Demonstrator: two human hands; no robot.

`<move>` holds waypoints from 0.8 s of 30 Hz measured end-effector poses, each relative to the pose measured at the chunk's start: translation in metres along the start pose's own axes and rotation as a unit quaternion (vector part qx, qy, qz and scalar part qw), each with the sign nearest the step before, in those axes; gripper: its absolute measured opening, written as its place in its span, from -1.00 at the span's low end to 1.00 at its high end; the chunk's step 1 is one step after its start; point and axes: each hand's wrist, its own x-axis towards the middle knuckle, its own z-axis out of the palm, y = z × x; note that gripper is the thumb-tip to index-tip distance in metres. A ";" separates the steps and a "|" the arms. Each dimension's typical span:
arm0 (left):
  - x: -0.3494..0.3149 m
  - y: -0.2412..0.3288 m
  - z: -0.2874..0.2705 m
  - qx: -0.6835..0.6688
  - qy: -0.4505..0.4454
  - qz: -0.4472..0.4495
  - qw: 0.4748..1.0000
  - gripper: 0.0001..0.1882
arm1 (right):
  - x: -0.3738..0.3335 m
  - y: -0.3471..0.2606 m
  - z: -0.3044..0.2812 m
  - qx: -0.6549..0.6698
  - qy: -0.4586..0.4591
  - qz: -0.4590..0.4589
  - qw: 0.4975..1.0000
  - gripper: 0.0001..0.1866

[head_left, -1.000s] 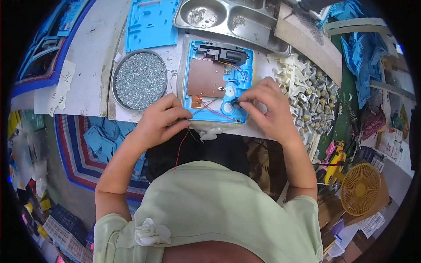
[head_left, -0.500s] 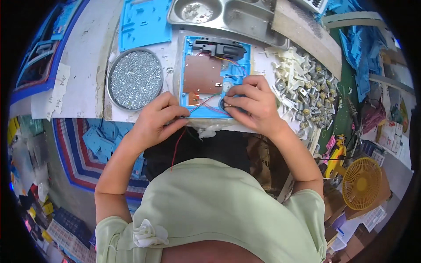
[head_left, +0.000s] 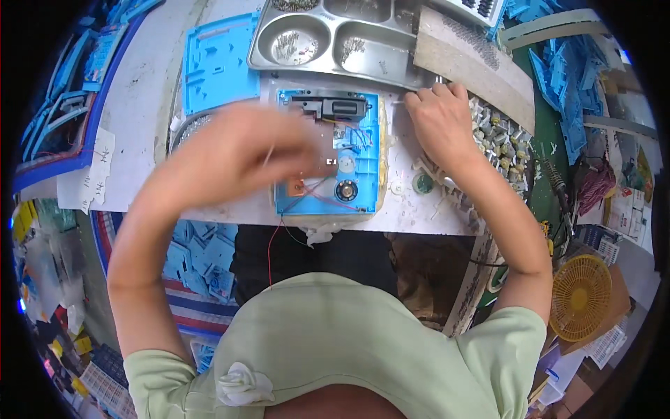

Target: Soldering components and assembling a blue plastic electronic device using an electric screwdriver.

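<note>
While the left hand (head_left: 244,153) and right hand (head_left: 442,124) are hiding their grips, a rectangular blue plastic housing (head_left: 365,169) is looking light, stiff. Its rim (head_left: 379,155) is offering safest hold.

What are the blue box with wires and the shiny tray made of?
The blue box looks like hard plastic, probably moulded: even colour, thin ribs. The shiny tray seems metal, perhaps stainless steel: silvery, with bright reflections around its rounded compartments.
</note>
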 end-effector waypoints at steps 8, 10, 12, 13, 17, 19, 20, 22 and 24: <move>0.175 -0.120 0.056 0.327 -0.098 -0.047 0.939 -0.80 | -0.024 0.003 -0.034 0.307 0.138 0.072 0.939 -0.79; 0.172 -0.101 0.045 0.320 -0.097 -0.055 0.941 -0.81 | -0.031 -0.005 -0.050 0.407 0.120 0.159 0.891 -0.80; 0.165 -0.107 0.040 0.347 -0.102 -0.056 0.931 -0.83 | -0.037 -0.016 -0.059 0.501 0.115 0.215 0.831 -0.80; 0.161 -0.093 0.039 0.285 -0.026 -0.026 0.958 -0.84 | -0.048 -0.018 -0.063 0.533 0.125 0.243 0.801 -0.81; 0.079 -0.006 0.030 -0.009 0.089 -0.005 0.996 -0.81 | -0.071 -0.048 -0.071 0.632 0.170 0.277 0.704 -0.80; 0.038 0.022 0.045 -0.135 0.074 -0.055 0.987 -0.86 | -0.061 -0.068 -0.074 0.604 0.170 0.220 0.747 -0.79; 0.021 0.036 0.049 -0.265 0.054 -0.176 0.947 -0.89 | -0.055 -0.073 -0.078 0.602 0.138 0.192 0.763 -0.78; -0.005 0.042 0.068 -0.352 0.117 -0.265 0.890 -0.87 | -0.045 -0.080 -0.086 0.591 0.076 0.135 0.792 -0.75; -0.023 0.048 0.077 -0.359 0.148 -0.305 0.870 -0.86 | -0.039 -0.082 -0.087 0.573 0.078 0.059 0.814 -0.73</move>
